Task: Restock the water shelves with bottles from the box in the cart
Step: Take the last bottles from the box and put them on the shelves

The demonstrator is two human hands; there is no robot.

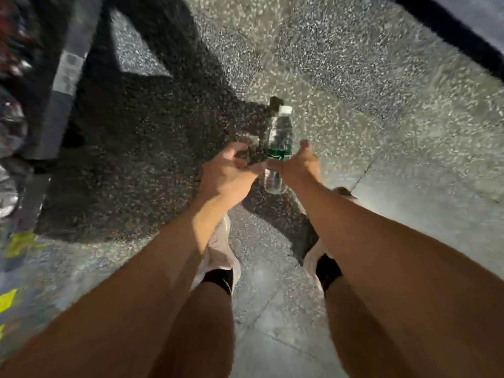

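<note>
Your view points almost straight down at a speckled terrazzo floor [341, 64], and both of your bare forearms reach out from the bottom of the frame toward its middle. A clear water bottle [279, 143] with a white cap [285, 109] and a green label sits just above centre, between your two hands, its cap pointing toward the top of the frame. Whether it lies on the floor or is off it, the blur does not let you tell.

Your right hand [297, 165] is right at the bottle's label, its thumb stretched up along the bottle's right side and its fingers hidden behind the back of the hand; the grip looks closed on the bottle at the label (the contact itself is smeared by motion). Your left hand [229, 173] is just beside the bottle on its left, fingers loosely curled, fingertip reaching toward the right hand, holding nothing that shows.

Below the hands, your two light-coloured shoes [221, 255] with black socks stand on the floor, in the lower middle of the frame. A broad dark shadow spreads across the floor from centre to left. Along the left edge runs a shelf unit [65, 77], heavily blurred, with yellow tags [19, 242] at lower left. A dark bar [463, 42] crosses the upper right corner.
</note>
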